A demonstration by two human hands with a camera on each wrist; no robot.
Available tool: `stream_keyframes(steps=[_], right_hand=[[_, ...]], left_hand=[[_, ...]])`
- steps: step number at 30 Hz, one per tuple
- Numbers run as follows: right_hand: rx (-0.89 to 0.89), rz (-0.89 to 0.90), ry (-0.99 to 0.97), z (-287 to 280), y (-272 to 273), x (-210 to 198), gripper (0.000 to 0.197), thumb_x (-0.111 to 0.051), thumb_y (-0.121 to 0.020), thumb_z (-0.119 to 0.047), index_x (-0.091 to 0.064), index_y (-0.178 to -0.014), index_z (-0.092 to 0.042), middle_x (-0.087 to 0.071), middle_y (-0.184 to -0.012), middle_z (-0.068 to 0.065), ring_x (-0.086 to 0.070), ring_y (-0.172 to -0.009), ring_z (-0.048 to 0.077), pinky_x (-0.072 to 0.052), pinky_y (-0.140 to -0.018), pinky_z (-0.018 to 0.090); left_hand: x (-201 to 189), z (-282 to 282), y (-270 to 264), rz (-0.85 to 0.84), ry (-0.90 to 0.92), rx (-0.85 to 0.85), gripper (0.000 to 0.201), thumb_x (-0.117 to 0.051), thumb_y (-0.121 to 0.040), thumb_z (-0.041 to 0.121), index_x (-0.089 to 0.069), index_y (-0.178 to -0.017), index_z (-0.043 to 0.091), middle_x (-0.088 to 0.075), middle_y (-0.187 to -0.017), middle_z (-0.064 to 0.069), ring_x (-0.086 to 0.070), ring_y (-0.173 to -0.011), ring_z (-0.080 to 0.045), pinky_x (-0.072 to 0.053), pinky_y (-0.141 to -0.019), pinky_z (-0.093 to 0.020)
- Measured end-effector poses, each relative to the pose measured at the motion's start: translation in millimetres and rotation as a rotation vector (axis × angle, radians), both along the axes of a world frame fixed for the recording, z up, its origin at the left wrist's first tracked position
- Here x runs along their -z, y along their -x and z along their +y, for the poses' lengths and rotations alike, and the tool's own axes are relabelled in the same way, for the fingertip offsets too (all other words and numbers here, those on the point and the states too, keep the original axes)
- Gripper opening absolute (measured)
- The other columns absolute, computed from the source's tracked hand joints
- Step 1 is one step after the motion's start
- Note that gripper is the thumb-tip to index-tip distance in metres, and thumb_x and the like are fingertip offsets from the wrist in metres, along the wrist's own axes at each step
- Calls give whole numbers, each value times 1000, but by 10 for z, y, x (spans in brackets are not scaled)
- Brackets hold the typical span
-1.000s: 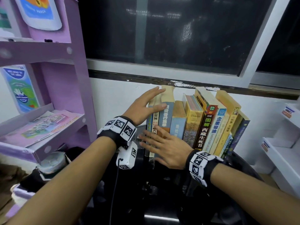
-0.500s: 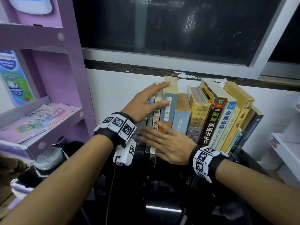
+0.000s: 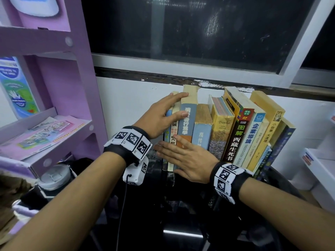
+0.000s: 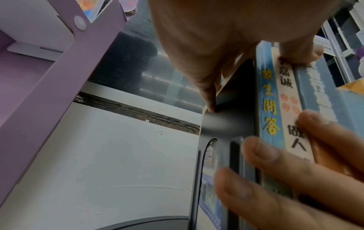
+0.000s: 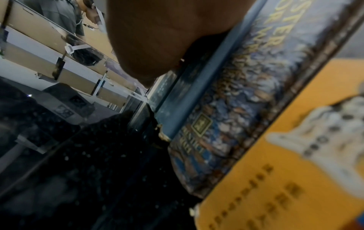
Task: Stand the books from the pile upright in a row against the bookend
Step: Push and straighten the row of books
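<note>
A row of books (image 3: 235, 134) stands upright on the black tabletop (image 3: 181, 214) against the white wall. My left hand (image 3: 168, 109) lies with straight fingers over the tops of the leftmost books, its thumb pressing the spine of a grey-blue book (image 3: 187, 120). My right hand (image 3: 181, 156) presses flat against the lower spines, fingers pointing left. In the left wrist view a dark bookend (image 4: 226, 121) stands left of a thin blue book (image 4: 268, 109) and a white book (image 4: 289, 96). The right wrist view shows my palm (image 5: 157, 38) against a mottled blue spine (image 5: 226, 109).
A purple shelf unit (image 3: 78, 78) with pamphlets (image 3: 45, 134) stands close on the left. A dark window (image 3: 181, 33) runs above the wall. White bins (image 3: 317, 169) sit at the right, and a grey-lidded jar (image 3: 54, 176) under the shelf.
Both hands keep their places on the row of books. Only the head camera has shifted a little.
</note>
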State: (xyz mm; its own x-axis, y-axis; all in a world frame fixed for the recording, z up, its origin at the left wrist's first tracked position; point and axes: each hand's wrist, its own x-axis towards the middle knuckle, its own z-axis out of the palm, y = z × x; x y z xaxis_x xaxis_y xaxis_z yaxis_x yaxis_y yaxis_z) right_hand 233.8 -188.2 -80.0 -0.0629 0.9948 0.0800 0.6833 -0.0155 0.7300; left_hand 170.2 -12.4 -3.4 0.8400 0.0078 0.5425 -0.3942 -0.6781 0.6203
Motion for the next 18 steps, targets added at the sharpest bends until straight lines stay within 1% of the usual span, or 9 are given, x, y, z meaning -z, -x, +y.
stream_keyframes(steps=[3,7,9,11,15,18], right_hand=[[-1,13,1,-8,18,-22,72,-37,-97,-48,-15,-155,-10,-7,-163,8,1,-151,23,8,-120,51],[6,28,5,-13,43,-40,73,-40,-96,-48,-17,-154,-10,-9,-162,8,0,-151,23,9,-120,50],[10,50,9,-23,69,-53,73,-40,-97,-48,-18,-155,-11,-10,-162,9,0,-151,23,9,-120,50],[10,71,9,-45,105,-65,72,-39,-97,-48,-16,-155,-12,-9,-162,9,0,-151,25,6,-120,51],[-1,106,10,-186,169,-78,71,-38,-97,-47,-14,-155,-13,-6,-163,8,2,-151,26,3,-120,52],[10,115,0,-370,145,-87,73,-42,-97,-47,-14,-156,-14,-5,-164,7,1,-151,25,2,-120,52]], left_hand=[[1,-18,3,-16,-9,5,53,-53,-90,48,-42,-140,32,-49,-141,4,-39,-136,-18,-38,-108,-46],[-5,-38,25,-13,-27,-18,53,-53,-90,48,-41,-140,32,-47,-143,3,-37,-138,-18,-37,-109,-45],[-29,-53,48,-1,-55,-31,53,-53,-92,46,-40,-141,32,-45,-146,2,-33,-140,-17,-34,-112,-41],[-66,-66,83,12,-103,-57,54,-54,-93,44,-39,-142,31,-42,-148,2,-28,-143,-15,-30,-114,-34],[-148,-65,127,11,-183,-87,59,-53,-89,51,-41,-142,30,-35,-152,3,-31,-139,-12,-29,-115,-40],[-237,-136,141,-29,-239,-90,60,-53,-85,54,-45,-139,30,-30,-154,7,-24,-143,-11,-23,-117,-35]])
